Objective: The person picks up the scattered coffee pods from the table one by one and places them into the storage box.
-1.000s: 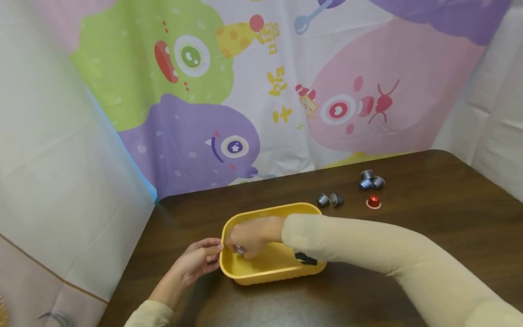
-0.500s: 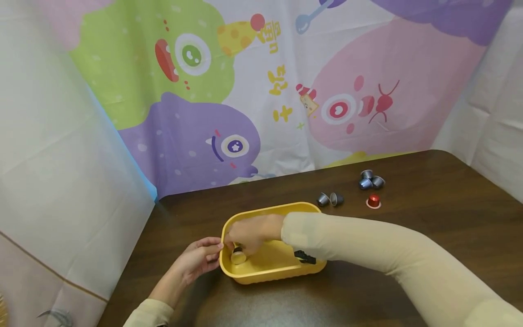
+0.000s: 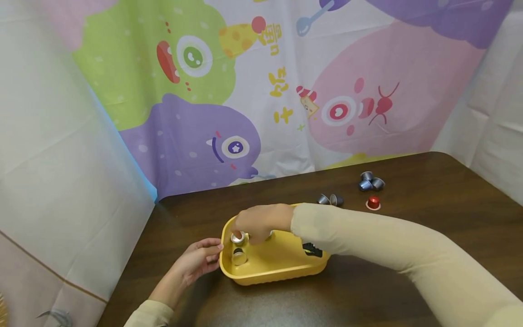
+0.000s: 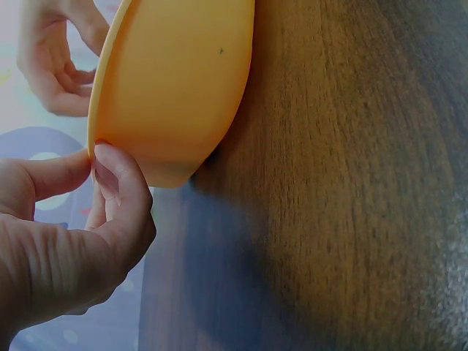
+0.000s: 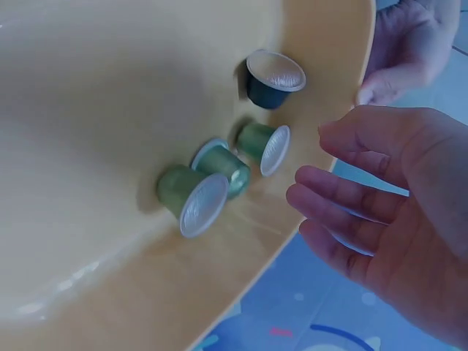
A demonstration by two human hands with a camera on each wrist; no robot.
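A yellow plastic tub (image 3: 282,275) stands on the table. My left hand (image 3: 198,261) pinches its left rim between thumb and fingers, as the left wrist view shows close to the tub wall (image 4: 175,88). Over the tub's left end is my right hand (image 3: 263,222), fingers loosely bent and holding nothing. Coffee capsules lie in that end below it. In the right wrist view one is a dark capsule (image 5: 269,91) with a silvery lid, and beside it are three green capsules (image 5: 194,201). From the head view my right hand hides part of them.
Behind the tub two grey capsules (image 3: 336,200) lie on the dark wooden table (image 3: 425,204). Farther right sit a red capsule (image 3: 373,202) and a cluster of three blue-grey capsules (image 3: 366,184). A printed cartoon curtain (image 3: 184,145) hangs along the table's back edge.
My right hand has let go of the capsules, then risen and shifted slightly back and right. More capsules now show in the tub's left end. The left hand keeps its hold on the rim.
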